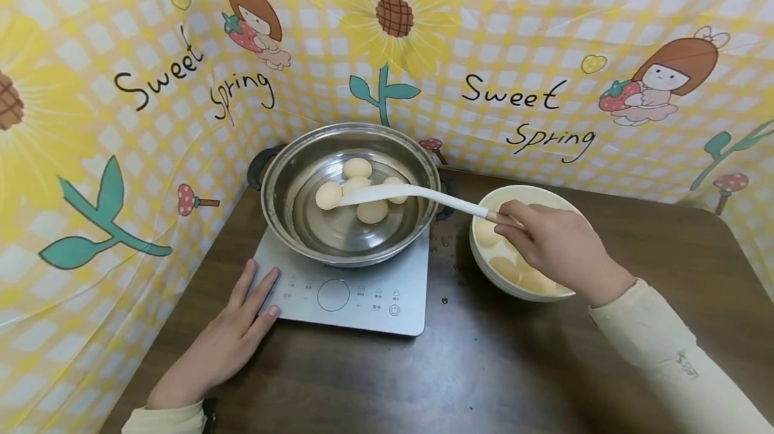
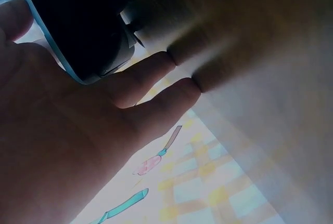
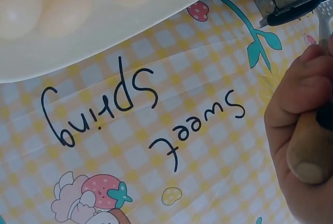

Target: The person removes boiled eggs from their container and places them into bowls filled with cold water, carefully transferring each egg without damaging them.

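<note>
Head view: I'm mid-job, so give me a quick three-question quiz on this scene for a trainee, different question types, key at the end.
1. Which of the person's hands grips the white utensil?
2. True or false: eggs lie in both the pot and the bowl.
3. In the head view, where is the bowl relative to the pot? (A) to its left (B) to its right (C) inside it

Key: 1. The right hand. 2. True. 3. B.

R sleeve (image 1: 653, 336) cream w/ small dk lettering (image 1: 687, 365), L sleeve (image 1: 166, 419) also cream w/ blk strip (image 1: 209, 414) alongside.
</note>
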The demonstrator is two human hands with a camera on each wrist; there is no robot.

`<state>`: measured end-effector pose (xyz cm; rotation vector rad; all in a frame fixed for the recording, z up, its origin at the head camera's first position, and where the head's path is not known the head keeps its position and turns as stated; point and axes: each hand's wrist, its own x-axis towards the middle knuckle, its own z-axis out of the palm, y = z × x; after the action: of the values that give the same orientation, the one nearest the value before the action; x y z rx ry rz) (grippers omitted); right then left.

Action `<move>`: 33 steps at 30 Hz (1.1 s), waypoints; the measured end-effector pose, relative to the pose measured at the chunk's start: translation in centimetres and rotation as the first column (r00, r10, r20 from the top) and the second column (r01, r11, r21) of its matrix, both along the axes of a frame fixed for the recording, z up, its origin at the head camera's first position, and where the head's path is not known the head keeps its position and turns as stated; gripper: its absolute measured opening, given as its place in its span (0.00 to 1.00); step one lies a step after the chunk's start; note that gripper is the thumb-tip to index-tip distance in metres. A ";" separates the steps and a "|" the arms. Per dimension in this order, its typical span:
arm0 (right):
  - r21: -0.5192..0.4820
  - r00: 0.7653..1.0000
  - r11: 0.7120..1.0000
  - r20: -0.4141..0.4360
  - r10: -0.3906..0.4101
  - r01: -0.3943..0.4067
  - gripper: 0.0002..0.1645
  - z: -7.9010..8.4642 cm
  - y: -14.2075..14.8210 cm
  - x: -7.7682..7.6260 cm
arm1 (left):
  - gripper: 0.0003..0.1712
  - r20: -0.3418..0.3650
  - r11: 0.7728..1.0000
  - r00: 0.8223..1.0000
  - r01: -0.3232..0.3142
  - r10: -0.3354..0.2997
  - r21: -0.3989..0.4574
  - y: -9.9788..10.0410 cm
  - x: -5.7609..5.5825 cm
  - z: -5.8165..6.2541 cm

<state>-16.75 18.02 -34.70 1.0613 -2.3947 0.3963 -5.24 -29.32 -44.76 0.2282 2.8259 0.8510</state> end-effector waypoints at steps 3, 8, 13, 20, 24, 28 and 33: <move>0.017 1.000 1.000 -0.017 -0.001 0.001 0.28 -0.2 0.0 0.0 | 0.37 0.001 1.000 1.000 0.000 0.000 0.000 0.0 0.1 0.2; 0.049 1.000 0.999 0.004 0.003 -0.003 0.13 -0.2 0.1 0.2 | 0.37 0.005 1.000 1.000 -0.001 0.001 -0.007 -0.1 0.0 0.3; 0.071 0.998 0.997 0.062 0.015 -0.019 0.12 0.1 0.3 0.7 | 0.37 0.006 1.000 1.000 0.001 -0.001 -0.004 -0.1 0.0 0.3; 0.091 0.993 0.995 0.115 0.034 -0.044 0.09 0.8 0.7 1.1 | 0.37 0.000 1.000 1.000 0.006 -0.006 0.001 -0.1 0.0 0.3; 0.098 0.990 0.993 0.131 0.058 -0.071 0.06 1.3 0.6 1.1 | 0.37 -0.001 1.000 1.000 0.002 -0.002 0.000 -0.1 0.1 0.3; 0.112 0.986 0.989 0.146 0.075 -0.092 0.06 1.7 0.4 1.2 | 0.37 0.002 1.000 1.000 -0.002 0.002 0.004 -0.1 0.1 0.3; 0.135 0.987 0.986 0.145 0.074 -0.094 0.06 2.0 0.3 1.3 | 0.37 0.005 1.000 1.000 -0.003 0.003 0.002 0.0 0.0 0.2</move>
<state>-15.48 18.32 -32.65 1.2386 -2.5387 0.3440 -5.19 -29.37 -44.61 0.2222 2.8210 0.8545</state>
